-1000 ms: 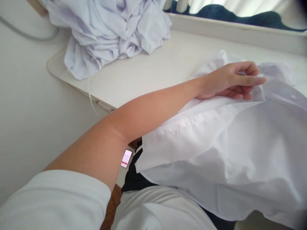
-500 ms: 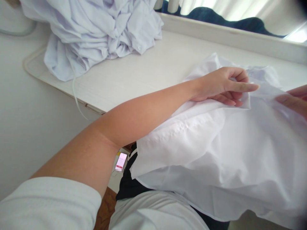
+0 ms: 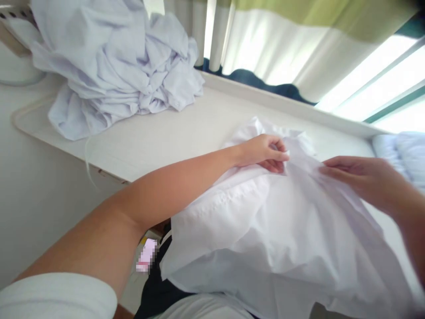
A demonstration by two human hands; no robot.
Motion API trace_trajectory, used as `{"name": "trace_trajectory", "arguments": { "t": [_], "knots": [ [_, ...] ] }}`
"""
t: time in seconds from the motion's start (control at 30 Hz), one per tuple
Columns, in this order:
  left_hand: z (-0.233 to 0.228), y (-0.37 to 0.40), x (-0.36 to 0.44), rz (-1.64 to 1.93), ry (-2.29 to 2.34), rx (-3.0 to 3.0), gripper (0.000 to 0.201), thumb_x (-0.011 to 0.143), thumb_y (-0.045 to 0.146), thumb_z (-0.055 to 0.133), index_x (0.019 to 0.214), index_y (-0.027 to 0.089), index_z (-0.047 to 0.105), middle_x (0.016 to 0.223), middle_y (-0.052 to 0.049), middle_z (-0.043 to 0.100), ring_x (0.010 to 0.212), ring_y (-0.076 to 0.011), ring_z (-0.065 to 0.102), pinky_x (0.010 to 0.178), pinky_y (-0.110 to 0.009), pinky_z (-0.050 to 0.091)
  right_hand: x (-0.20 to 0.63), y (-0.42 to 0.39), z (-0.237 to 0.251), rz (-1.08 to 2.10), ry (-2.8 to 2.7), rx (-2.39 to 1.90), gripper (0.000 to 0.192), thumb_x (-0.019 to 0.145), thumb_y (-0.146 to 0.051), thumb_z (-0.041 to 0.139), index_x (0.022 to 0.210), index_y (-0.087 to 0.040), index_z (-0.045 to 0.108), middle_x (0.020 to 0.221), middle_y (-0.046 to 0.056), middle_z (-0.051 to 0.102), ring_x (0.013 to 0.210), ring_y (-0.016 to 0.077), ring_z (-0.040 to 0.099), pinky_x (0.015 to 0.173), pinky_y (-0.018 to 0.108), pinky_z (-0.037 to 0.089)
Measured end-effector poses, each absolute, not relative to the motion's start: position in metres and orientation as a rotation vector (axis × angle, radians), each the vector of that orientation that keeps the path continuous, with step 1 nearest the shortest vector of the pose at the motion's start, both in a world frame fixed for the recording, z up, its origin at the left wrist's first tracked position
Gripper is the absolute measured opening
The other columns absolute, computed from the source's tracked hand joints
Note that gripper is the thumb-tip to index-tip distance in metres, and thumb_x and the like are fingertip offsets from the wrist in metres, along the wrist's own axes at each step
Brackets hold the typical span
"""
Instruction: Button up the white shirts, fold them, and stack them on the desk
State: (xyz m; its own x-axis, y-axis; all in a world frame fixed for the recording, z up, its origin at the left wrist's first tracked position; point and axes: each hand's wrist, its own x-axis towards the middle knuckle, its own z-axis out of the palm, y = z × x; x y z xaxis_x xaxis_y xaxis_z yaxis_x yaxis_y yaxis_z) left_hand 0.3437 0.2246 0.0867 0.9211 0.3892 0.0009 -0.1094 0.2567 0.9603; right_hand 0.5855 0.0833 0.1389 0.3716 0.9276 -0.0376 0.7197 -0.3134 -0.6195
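Heap of crumpled pale garments lies at the left end of the white bench. Centre: left hand, grip pinched on a fold of the white shirt, which is creased, stitched along one hem, and draped over the bench edge. Right hand rests fingers together on the cloth, holding a fold

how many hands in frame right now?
2. Left hand pinches the white garment near its top; right hand touches the same cloth from the right. No other person's hands visible.
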Motion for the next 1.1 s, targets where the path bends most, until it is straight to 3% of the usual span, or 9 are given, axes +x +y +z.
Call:
{"name": "trace_trajectory", "arguments": {
  "t": [0.13,0.23,0.5,0.73,1.1],
  "knots": [
    [0.091,0.224,0.343,0.343,0.375,1.328,0.033,0.076,0.029,0.083,0.086,0.014,0.056,0.073,-0.007,0.071,0.063,-0.0175,0.071,0.061,-0.030,0.059,0.554,0.083,0.149,1.008,-1.216,-1.800,0.044,0.064,-0.058,0.083,0.079,-0.018,0.076,0.072,0.006,0.070,0.061,0.0155,0.059,0.061,0.031,0.044],
    [0.101,0.225,0.343,0.369,0.496,1.345,0.035,0.075,0.036,0.082,0.088,0.016,0.057,0.072,-0.003,0.069,0.058,-0.0162,0.069,0.054,-0.027,0.057,0.554,0.091,0.149,1.103,-1.109,-1.646,0.042,0.064,-0.053,0.085,0.082,-0.016,0.075,0.072,0.005,0.070,0.062,0.0162,0.060,0.058,0.029,0.045],
    [0.137,0.217,0.356,0.557,0.666,1.455,0.028,0.080,0.038,0.073,0.084,0.019,0.053,0.064,0.003,0.059,0.046,-0.0118,0.059,0.039,-0.019,0.041,0.525,0.116,0.150,1.090,-1.090,-1.426,0.035,0.067,-0.047,0.083,0.082,-0.017,0.074,0.073,0.004,0.071,0.067,0.0172,0.061,0.065,0.031,0.046],
    [0.107,0.226,0.374,0.870,0.815,1.587,0.022,0.076,0.032,0.073,0.081,0.017,0.057,0.068,0.001,0.063,0.059,-0.0109,0.058,0.054,-0.021,0.046,0.519,0.135,0.109,0.680,-1.073,-1.422,0.030,0.073,-0.045,0.076,0.079,-0.016,0.073,0.077,0.003,0.071,0.073,0.0178,0.058,0.071,0.031,0.044],
    [0.090,0.215,0.369,0.852,0.671,1.767,0.018,0.074,0.023,0.071,0.089,0.015,0.065,0.075,-0.001,0.063,0.068,-0.0122,0.058,0.062,-0.022,0.047,0.513,0.128,0.098,0.665,-1.120,-1.340,0.029,0.081,-0.046,0.073,0.085,-0.018,0.068,0.082,0.005,0.069,0.077,0.0190,0.061,0.072,0.030,0.049]
  ]
}}
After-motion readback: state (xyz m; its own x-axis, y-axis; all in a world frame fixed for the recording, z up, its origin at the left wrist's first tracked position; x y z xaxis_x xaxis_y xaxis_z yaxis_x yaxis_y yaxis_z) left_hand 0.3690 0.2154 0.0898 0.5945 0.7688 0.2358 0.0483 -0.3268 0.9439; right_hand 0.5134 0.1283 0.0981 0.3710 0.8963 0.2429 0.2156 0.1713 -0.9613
